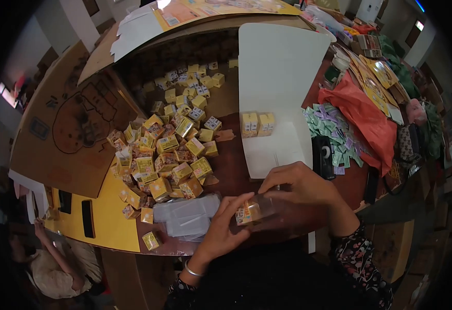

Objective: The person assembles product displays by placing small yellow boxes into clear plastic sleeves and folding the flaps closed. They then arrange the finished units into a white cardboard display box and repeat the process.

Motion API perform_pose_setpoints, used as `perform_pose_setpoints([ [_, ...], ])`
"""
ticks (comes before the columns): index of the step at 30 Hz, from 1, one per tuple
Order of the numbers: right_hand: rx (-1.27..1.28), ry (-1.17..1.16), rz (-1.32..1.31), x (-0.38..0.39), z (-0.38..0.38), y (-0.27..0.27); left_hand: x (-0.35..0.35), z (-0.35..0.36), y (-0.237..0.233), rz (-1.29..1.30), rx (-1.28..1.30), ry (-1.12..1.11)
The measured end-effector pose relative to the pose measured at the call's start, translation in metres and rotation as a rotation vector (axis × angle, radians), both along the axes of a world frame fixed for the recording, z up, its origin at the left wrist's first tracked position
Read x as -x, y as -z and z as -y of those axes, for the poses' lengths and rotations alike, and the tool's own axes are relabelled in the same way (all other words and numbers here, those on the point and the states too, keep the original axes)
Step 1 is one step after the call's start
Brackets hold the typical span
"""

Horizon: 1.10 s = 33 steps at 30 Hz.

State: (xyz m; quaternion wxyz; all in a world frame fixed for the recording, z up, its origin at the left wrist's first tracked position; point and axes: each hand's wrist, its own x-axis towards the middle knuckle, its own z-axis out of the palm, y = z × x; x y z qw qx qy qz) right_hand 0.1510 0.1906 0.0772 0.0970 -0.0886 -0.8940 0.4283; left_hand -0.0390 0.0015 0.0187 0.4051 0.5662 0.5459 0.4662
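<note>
My left hand (pixel 223 227) grips a small yellow-and-orange printed box (pixel 247 212) between thumb and fingers, near the table's front edge. Clear plastic, apparently a bag (pixel 268 206), extends from the box toward the right. My right hand (pixel 306 185) is closed in a pinch at the far end of that plastic; its fingertips are partly blurred. Left of my hands lies a stack of flat clear plastic bags (pixel 187 217). Behind it spreads a heap of small yellow boxes (pixel 166 160). An open white carton (pixel 283 150) stands beyond my hands, with several small boxes (pixel 257 125) in it.
A large cardboard box (pixel 66 124) lies open around the heap. Right of the white carton are a black object (pixel 322 156), many small green and purple packets (pixel 334 129) and a red plastic bag (pixel 368 119). A dark phone (pixel 87 219) rests at left; another person (pixel 63 268) sits beyond.
</note>
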Motion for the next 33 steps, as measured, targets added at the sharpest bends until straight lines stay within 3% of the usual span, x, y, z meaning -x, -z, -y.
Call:
perform_pose_setpoints([
  [3, 0.369, -0.420, 0.174, 0.030, -0.042, -0.040, 0.011, 0.013, 0.014, 0.037, -0.013, -0.047],
  [4, 0.400, -0.427, 0.128, 0.045, -0.066, -0.037, 0.014, 0.019, 0.023, 0.126, 0.026, -0.065],
  [5, 0.471, -0.267, 0.065, 0.070, -0.084, -0.024, 0.017, 0.022, 0.028, 0.215, 0.063, -0.082],
  [8, -0.131, 0.027, 0.281, 0.170, -0.128, 0.027, 0.020, 0.028, 0.022, 0.487, 0.132, -0.118],
  [10, -0.561, 0.026, 0.423, 0.206, -0.127, 0.058, 0.019, 0.030, 0.017, 0.527, 0.100, -0.143],
  [11, -0.775, 0.075, 0.370, 0.218, -0.129, 0.098, 0.021, 0.031, 0.017, 0.546, 0.080, -0.157],
  [14, -0.866, 0.018, 0.326, 0.230, -0.142, 0.134, 0.029, 0.040, 0.023, 0.501, 0.107, -0.179],
  [17, -0.867, 0.009, 0.467, 0.231, -0.149, 0.134, 0.034, 0.044, 0.026, 0.615, 0.086, -0.246],
  [20, -0.873, 0.156, 0.138, 0.192, -0.118, 0.066, 0.038, 0.048, 0.031, 0.732, 0.012, -0.288],
  [23, -0.476, 0.134, 0.230, 0.150, -0.094, -0.003, 0.035, 0.043, 0.032, 0.765, -0.039, -0.303],
  [26, 0.045, 0.144, 0.097, 0.105, -0.075, -0.029, 0.029, 0.039, 0.023, 0.807, -0.057, -0.286],
  [30, -0.046, 0.117, -0.001, 0.058, -0.046, -0.045, 0.018, 0.035, 0.016, 0.790, -0.108, -0.235],
  [33, -0.437, 0.036, -0.087, 0.038, -0.026, -0.064, 0.012, 0.035, 0.013, 0.788, -0.110, -0.206],
])
